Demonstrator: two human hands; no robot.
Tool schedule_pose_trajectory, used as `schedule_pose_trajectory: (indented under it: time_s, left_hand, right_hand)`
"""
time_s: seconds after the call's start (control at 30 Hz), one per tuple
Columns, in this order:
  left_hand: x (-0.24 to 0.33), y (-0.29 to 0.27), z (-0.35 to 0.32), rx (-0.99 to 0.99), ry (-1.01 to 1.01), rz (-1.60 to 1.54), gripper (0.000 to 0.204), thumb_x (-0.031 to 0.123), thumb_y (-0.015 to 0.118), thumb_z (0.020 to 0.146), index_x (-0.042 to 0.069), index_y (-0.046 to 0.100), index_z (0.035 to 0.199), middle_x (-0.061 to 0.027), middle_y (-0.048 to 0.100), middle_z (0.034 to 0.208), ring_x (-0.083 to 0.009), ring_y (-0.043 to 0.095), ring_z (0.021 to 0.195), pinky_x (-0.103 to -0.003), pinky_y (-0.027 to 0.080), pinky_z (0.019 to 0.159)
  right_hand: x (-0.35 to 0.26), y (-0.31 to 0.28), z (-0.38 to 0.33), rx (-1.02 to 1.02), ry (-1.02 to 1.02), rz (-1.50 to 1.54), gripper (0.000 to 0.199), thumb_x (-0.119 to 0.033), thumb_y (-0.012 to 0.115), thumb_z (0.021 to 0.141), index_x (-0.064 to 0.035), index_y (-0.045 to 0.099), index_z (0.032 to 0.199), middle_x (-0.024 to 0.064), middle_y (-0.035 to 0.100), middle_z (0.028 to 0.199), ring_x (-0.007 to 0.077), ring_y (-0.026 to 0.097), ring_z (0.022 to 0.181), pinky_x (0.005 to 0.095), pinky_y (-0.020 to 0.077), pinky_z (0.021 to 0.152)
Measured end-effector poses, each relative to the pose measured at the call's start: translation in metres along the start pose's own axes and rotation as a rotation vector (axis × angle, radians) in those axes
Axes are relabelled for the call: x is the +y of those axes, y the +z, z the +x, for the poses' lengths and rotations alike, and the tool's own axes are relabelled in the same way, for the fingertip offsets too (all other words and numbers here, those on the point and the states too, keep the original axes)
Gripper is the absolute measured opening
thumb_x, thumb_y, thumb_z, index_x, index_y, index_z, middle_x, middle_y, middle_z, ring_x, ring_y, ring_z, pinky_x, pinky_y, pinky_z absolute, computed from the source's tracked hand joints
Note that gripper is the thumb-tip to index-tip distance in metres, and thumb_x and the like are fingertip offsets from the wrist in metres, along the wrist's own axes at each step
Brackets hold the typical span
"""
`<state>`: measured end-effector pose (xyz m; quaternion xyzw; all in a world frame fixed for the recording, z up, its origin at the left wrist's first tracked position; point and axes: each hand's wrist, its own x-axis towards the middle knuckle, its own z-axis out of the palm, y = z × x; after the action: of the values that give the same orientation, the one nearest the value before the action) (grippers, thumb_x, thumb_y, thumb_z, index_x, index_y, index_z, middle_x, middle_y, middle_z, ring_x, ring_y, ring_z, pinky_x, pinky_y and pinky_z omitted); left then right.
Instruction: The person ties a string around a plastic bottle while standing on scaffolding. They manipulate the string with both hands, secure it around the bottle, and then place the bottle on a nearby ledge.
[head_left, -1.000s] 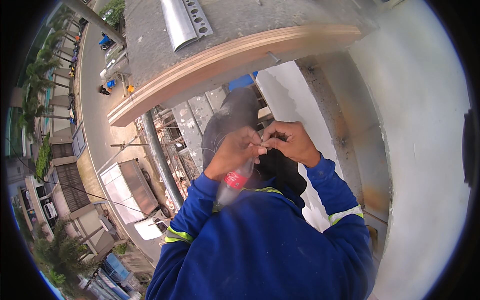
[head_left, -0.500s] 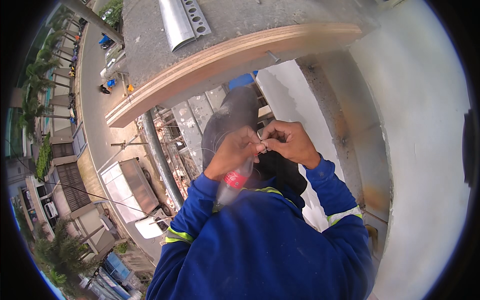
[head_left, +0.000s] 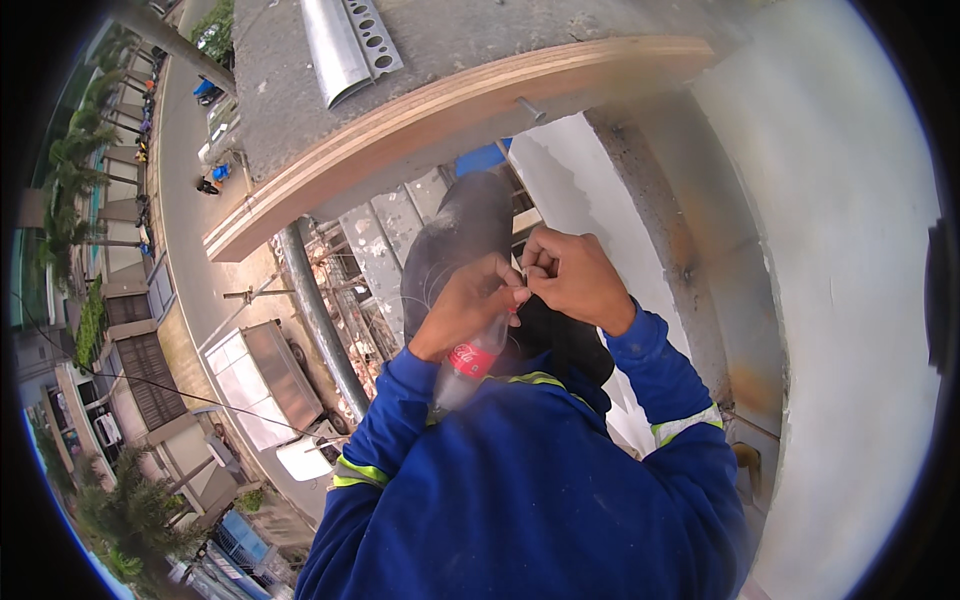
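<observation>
1. Head view: the left hand (head_left: 465, 305) is closed around the neck of a clear bottle (head_left: 468, 360), which slants down against the blue jacket (head_left: 540, 480); neck and cap are hidden by the fingers, and the base is hard to make out.
2. The right hand (head_left: 580, 283) has thumb and forefinger pinched together, meeting the left fingertips; anything between them is too small to tell.
3. The perforated metal strip (head_left: 345, 50) is cut off by the upper edge.
4. A wooden board (head_left: 450, 97) bounds the room beyond the hands, a metal pin (head_left: 531, 110) jutting from it.
5. The pale wall (head_left: 850, 300) closes the right; leftward, past a grey pole (head_left: 318, 315), space drops open to the street (head_left: 190, 230).
</observation>
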<state>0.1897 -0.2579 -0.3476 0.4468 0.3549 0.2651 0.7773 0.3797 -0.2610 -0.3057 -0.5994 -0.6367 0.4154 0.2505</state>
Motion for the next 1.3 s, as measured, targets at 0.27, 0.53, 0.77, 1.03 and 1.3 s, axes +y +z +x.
schedule_pose_trajectory:
  time_s: [0.27,0.53,0.77,1.03,1.3]
  left_hand:
    - [0.003,0.001,-0.001,-0.021,0.006,-0.019,0.011,0.005,0.068,0.092,0.003,0.058,0.093,-0.0053,0.066,0.086,-0.0101,0.064,0.071,-0.025,0.055,0.064]
    - [-0.006,-0.010,0.000,0.009,0.029,-0.086,0.012,0.008,0.068,0.093,0.004,0.057,0.095,-0.0066,0.067,0.088,-0.0106,0.065,0.074,-0.025,0.055,0.064]
    - [-0.006,-0.013,-0.002,0.013,0.039,-0.120,0.012,0.009,0.067,0.094,0.004,0.056,0.096,-0.0060,0.067,0.089,-0.0107,0.065,0.077,-0.026,0.056,0.066]
    - [-0.009,-0.013,-0.001,0.000,0.044,-0.143,0.012,0.009,0.067,0.094,0.003,0.057,0.097,-0.0061,0.067,0.088,-0.0115,0.065,0.076,-0.026,0.056,0.066]
    - [-0.008,-0.012,-0.002,-0.007,0.067,-0.131,0.012,0.009,0.068,0.093,0.003,0.059,0.097,-0.0075,0.068,0.089,-0.0124,0.066,0.074,-0.026,0.055,0.066]
  right_hand:
    - [-0.003,0.001,0.005,-0.007,0.067,-0.005,0.014,-0.007,0.068,0.075,-0.0038,0.059,0.086,0.0112,0.065,0.062,0.0235,0.066,0.057,0.0340,0.0499,0.056]
    - [0.015,-0.012,0.004,-0.133,-0.015,0.413,0.011,0.005,0.060,0.085,-0.0021,0.052,0.090,0.0096,0.064,0.100,0.0154,0.068,0.082,0.0305,0.0540,0.075]
    - [0.016,-0.003,-0.018,-0.044,-0.233,0.411,0.016,0.004,0.070,0.081,-0.0022,0.055,0.087,0.0112,0.060,0.109,0.0198,0.067,0.093,0.0319,0.0531,0.087]
    - [0.013,0.002,-0.024,0.024,-0.334,0.074,0.018,-0.003,0.075,0.081,-0.0013,0.064,0.095,0.0120,0.064,0.094,0.0264,0.066,0.087,0.0324,0.0526,0.080]
    - [0.008,0.003,-0.024,0.055,-0.259,0.076,0.010,-0.001,0.067,0.086,0.0005,0.064,0.095,0.0121,0.067,0.089,0.0285,0.067,0.082,0.0327,0.0531,0.078]
